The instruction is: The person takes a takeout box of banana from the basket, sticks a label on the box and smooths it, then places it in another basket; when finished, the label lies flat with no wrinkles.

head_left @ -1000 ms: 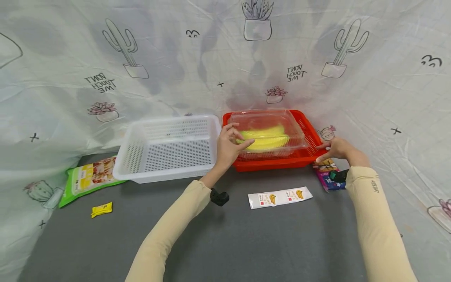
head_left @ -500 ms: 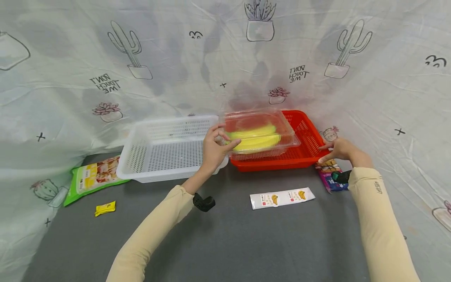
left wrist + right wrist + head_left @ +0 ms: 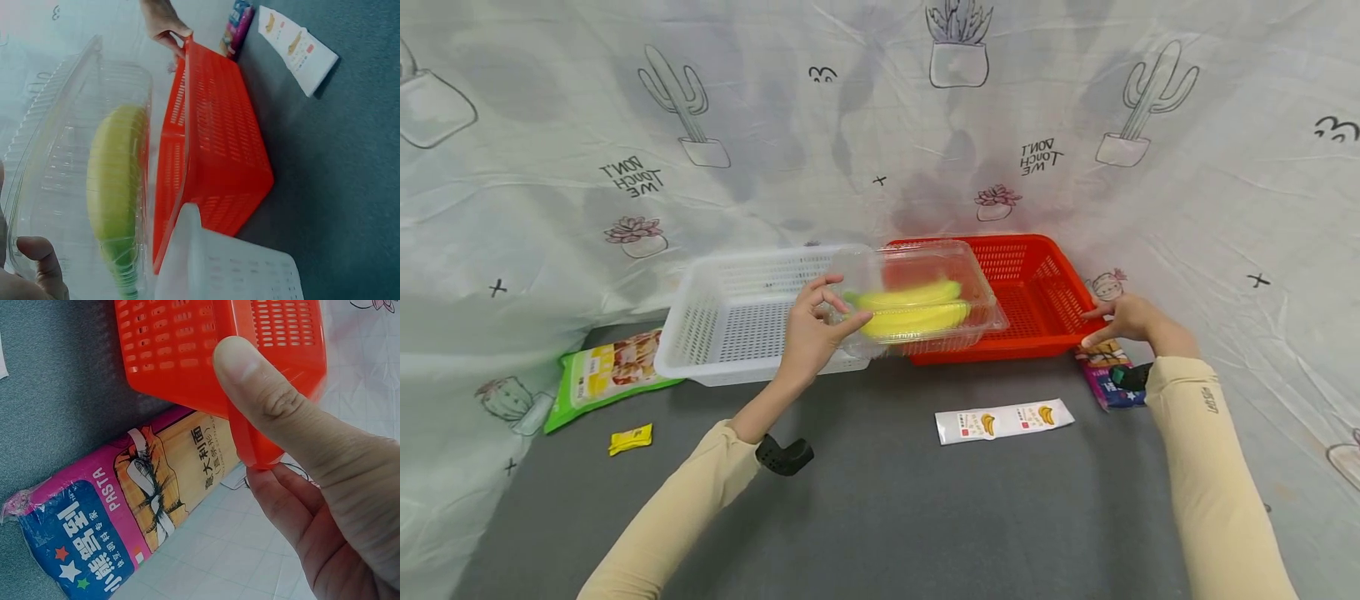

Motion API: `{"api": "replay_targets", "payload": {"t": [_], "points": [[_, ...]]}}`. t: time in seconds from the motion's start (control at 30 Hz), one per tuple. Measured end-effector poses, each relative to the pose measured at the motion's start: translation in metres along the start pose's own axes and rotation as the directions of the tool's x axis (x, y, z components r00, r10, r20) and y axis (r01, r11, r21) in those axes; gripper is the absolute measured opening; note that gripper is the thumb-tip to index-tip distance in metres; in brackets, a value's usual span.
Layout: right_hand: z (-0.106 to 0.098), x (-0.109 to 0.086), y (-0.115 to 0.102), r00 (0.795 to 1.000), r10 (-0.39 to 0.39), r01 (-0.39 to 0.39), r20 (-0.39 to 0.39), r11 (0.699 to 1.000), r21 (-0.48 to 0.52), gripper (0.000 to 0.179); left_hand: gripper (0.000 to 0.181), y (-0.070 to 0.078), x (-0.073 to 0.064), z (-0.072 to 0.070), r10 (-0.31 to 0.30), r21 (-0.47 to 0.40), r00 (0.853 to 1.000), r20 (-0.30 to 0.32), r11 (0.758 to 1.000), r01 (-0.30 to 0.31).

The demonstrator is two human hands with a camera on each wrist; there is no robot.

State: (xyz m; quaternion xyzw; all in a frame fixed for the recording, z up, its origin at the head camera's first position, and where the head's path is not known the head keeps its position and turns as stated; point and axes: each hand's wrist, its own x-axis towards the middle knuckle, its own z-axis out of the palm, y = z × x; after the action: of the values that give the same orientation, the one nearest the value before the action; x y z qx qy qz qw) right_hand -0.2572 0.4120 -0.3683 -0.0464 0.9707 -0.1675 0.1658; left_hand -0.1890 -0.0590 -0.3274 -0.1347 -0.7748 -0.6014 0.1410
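Note:
My left hand (image 3: pixel 812 333) pinches the left edge of a clear plastic clamshell box (image 3: pixel 940 258) with yellow bananas (image 3: pixel 913 318) inside. The box is held up, partly over the right end of a white basket (image 3: pixel 700 367) and partly over the left part of a red basket (image 3: pixel 1045 287). In the left wrist view the thumb (image 3: pixel 39 253) lies against the box's edge. At the red basket's right front corner, my right hand (image 3: pixel 1138 323) grips the rim. The right wrist view shows the thumb on top and the other fingers beneath.
A pasta packet (image 3: pixel 137 494) lies by the red basket's right corner. On the grey table (image 3: pixel 925 517), a white paper strip with banana pictures (image 3: pixel 1004 421) lies in front. To the left are a green food bag (image 3: pixel 610 375) and a small yellow packet (image 3: pixel 630 439). A printed curtain hangs behind.
My left hand has carried the clamshell box of bananas leftward, from over the red basket to partly over the white one. The right hand keeps its grip on the red rim.

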Motion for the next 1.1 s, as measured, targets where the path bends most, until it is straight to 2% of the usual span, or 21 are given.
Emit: {"api": "replay_targets", "payload": {"t": [0.33,0.67,0.8,0.93,1.1], "points": [[-0.001,-0.002,-0.003,1.0,0.004,-0.004,0.008,1.0,0.025,0.071,0.025,0.003,-0.021,-0.027,-0.087,-0.003,0.996,0.011,0.996,0.087],[-0.003,0.001,-0.001,1.0,0.007,-0.007,0.007,1.0,0.019,0.075,0.025,0.007,-0.053,-0.042,-0.118,-0.001,0.993,0.014,0.993,0.118],[-0.001,0.001,0.0,1.0,0.001,-0.001,0.01,1.0,0.009,0.076,0.025,-0.011,-0.068,-0.046,-0.109,-0.024,0.994,0.004,0.994,0.109],[0.0,0.001,0.0,1.0,-0.004,0.004,0.01,1.0,0.014,0.075,0.026,-0.03,-0.083,-0.047,-0.058,-0.054,0.998,-0.023,0.997,0.057],[0.0,0.001,-0.001,1.0,-0.009,0.009,0.009,1.0,0.011,0.074,0.029,-0.029,-0.1,-0.048,-0.037,-0.073,0.999,-0.028,0.997,0.035]]}}
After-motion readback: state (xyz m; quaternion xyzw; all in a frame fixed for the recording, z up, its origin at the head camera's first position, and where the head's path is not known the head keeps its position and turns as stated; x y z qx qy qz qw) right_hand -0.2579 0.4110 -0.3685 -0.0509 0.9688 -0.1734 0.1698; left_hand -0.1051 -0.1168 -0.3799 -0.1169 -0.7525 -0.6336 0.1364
